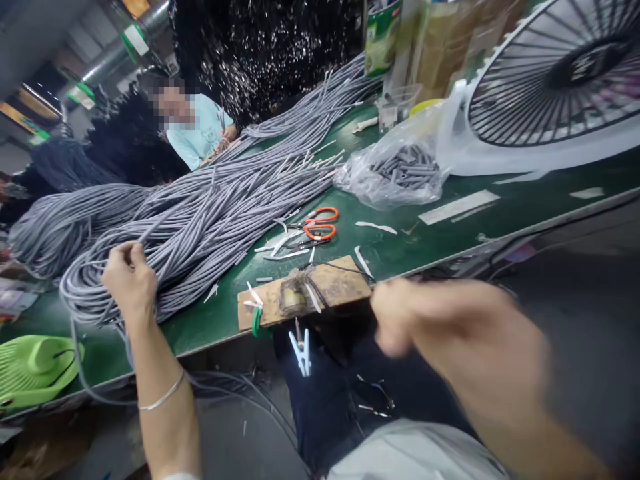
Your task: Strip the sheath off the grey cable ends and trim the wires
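Observation:
My left hand (129, 279) reaches into a big heap of grey cables (200, 213) on the green table (410, 243), its fingers curled round one of the cables. My right hand (415, 317) is blurred by motion, just right of a wooden block (305, 293) fixed at the table's front edge. Whether its fingers hold anything cannot be made out. A thin black wire runs across the block towards that hand.
Orange-handled scissors (320, 223) and white trimmings lie behind the block. A clear bag of grey tube pieces (400, 173) and a white fan (550, 87) stand at the right. A green plastic basket (35, 367) sits at the left. Another person in a light-blue shirt (197, 137) works across the table.

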Action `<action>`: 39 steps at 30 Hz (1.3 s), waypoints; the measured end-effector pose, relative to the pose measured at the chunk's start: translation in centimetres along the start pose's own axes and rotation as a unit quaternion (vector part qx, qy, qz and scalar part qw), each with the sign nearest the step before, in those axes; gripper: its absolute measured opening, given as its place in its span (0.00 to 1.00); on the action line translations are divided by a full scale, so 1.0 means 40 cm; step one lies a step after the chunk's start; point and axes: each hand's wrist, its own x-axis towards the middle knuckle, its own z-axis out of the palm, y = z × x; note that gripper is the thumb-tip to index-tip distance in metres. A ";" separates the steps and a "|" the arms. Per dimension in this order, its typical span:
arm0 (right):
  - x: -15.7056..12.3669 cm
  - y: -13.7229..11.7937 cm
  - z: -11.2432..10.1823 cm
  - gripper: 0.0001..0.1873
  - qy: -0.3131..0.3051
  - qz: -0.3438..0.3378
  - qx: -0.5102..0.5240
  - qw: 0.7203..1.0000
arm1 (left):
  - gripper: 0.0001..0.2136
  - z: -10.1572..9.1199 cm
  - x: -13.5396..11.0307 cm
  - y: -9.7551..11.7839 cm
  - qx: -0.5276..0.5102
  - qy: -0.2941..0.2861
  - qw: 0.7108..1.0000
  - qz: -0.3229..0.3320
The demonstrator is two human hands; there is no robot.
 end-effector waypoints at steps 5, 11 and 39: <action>0.189 0.144 0.037 0.11 -0.152 0.098 -0.344 0.922 | 0.12 0.049 -0.035 0.108 -0.031 -0.192 0.970 0.147; 0.363 0.204 0.136 0.13 -0.270 0.082 -0.451 0.846 | 0.15 0.167 -0.122 0.284 -0.160 -0.287 0.902 0.282; 0.432 0.267 0.093 0.15 -0.220 0.120 -0.568 0.784 | 0.07 0.284 -0.138 0.208 -0.170 -0.100 0.974 0.112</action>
